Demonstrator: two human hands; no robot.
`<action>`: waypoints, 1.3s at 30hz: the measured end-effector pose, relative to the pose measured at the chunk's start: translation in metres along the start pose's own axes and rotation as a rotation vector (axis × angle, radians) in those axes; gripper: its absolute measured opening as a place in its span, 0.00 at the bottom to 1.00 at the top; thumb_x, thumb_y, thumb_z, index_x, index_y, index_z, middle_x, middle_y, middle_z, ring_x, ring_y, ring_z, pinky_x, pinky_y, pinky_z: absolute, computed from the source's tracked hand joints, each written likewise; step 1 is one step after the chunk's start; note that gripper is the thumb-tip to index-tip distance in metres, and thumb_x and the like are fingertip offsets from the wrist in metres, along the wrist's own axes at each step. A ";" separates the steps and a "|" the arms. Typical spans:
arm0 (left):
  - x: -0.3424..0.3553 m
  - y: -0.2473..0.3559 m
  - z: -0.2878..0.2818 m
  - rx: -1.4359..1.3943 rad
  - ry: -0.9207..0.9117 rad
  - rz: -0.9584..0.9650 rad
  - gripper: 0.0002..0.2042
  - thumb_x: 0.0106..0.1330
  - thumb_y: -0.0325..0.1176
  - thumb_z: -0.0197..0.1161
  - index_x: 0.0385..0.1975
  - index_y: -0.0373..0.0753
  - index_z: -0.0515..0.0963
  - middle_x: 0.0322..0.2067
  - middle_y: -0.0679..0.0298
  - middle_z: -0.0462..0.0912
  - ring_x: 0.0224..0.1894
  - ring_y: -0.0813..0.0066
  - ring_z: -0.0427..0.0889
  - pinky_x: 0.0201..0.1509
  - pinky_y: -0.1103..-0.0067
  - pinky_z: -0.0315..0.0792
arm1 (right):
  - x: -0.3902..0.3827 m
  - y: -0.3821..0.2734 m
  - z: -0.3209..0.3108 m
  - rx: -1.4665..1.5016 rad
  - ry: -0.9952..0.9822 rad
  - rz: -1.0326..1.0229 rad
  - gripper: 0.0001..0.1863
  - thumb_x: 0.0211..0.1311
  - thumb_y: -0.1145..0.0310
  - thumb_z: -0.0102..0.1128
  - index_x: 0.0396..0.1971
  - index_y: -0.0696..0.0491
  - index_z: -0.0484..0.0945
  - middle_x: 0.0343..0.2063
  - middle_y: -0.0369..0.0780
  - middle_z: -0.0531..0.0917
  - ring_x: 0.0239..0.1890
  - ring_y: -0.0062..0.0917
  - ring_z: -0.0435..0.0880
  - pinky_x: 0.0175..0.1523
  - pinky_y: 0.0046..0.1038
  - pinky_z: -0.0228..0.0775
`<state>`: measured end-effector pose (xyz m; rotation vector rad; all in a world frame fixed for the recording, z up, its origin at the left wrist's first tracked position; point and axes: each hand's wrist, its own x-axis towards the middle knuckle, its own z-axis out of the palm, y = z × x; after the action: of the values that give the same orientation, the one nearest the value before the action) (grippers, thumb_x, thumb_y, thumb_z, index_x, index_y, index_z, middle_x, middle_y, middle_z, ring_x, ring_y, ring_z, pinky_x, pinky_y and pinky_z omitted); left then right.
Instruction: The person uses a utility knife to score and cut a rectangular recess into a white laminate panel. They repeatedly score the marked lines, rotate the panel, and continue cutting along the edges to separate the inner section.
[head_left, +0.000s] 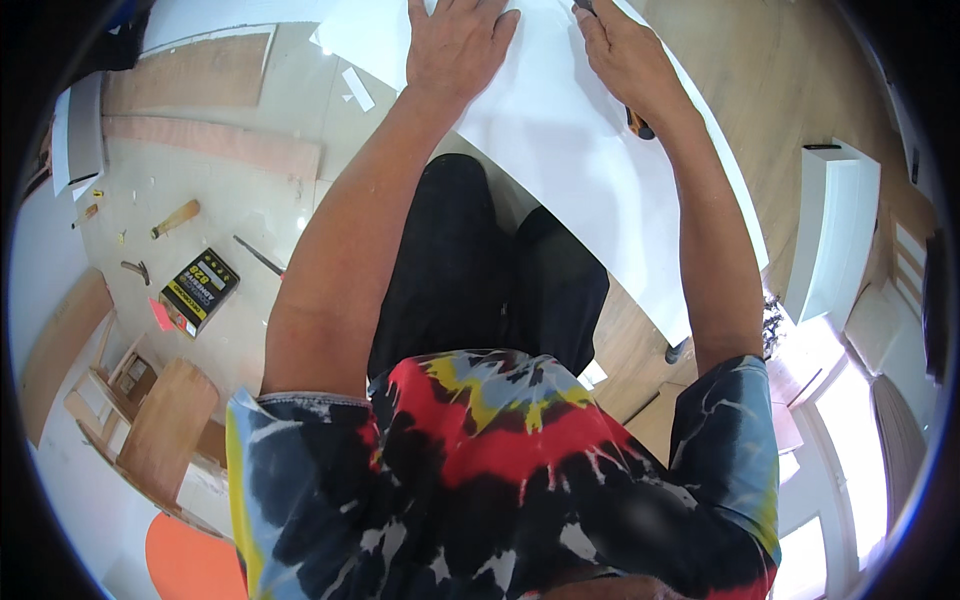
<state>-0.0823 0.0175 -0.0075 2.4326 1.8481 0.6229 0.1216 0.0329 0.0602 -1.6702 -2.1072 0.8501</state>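
A large white sheet [560,200] spans the top centre, over my dark-trousered legs. My left hand [455,45] lies flat near its upper edge with fingers apart, the fingertips partly cut off by the frame. My right hand [625,60] grips what looks like a utility knife [638,124] with an orange-and-black handle, its front end at the sheet's top. I cannot make out the blade. Small white offcuts [357,88] lie beside the sheet on the left.
On the left floor are an adhesive tin [200,290], a wooden handle [175,220], a hammer [135,270], a long thin tool [258,255] and boards [185,70]. Wooden furniture [160,430] and an orange seat [185,560] are lower left. A white panel piece [830,230] stands at right.
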 end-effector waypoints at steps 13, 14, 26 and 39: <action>0.008 0.009 0.008 0.013 -0.009 -0.033 0.18 0.73 0.39 0.54 0.54 0.37 0.82 0.61 0.57 0.79 0.70 0.56 0.69 0.74 0.45 0.56 | 0.042 0.024 0.013 -0.439 -0.044 -0.294 0.13 0.71 0.64 0.53 0.34 0.58 0.80 0.28 0.56 0.83 0.33 0.55 0.83 0.41 0.52 0.75; 0.009 0.009 0.009 -0.005 -0.001 -0.044 0.17 0.73 0.39 0.54 0.53 0.37 0.82 0.61 0.57 0.79 0.70 0.56 0.69 0.74 0.45 0.56 | 0.042 0.021 0.012 -0.438 -0.043 -0.307 0.12 0.71 0.64 0.53 0.33 0.57 0.80 0.27 0.56 0.83 0.32 0.55 0.83 0.41 0.52 0.75; 0.010 0.009 0.008 -0.061 -0.026 -0.071 0.18 0.69 0.35 0.54 0.52 0.36 0.83 0.61 0.55 0.79 0.71 0.54 0.69 0.76 0.45 0.53 | 0.046 0.003 0.014 -0.584 -0.072 -0.267 0.12 0.69 0.67 0.53 0.32 0.58 0.80 0.26 0.56 0.84 0.31 0.54 0.85 0.40 0.51 0.76; 0.010 0.008 0.010 -0.087 -0.086 -0.089 0.20 0.70 0.37 0.53 0.56 0.36 0.81 0.64 0.57 0.77 0.73 0.57 0.64 0.77 0.46 0.50 | 0.042 -0.017 0.018 -0.723 -0.111 -0.200 0.10 0.67 0.71 0.51 0.31 0.60 0.79 0.25 0.57 0.84 0.31 0.54 0.86 0.39 0.52 0.77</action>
<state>-0.0697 0.0265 -0.0113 2.2719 1.8440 0.5707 0.0870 0.0666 0.0519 -1.6816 -2.8134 0.1057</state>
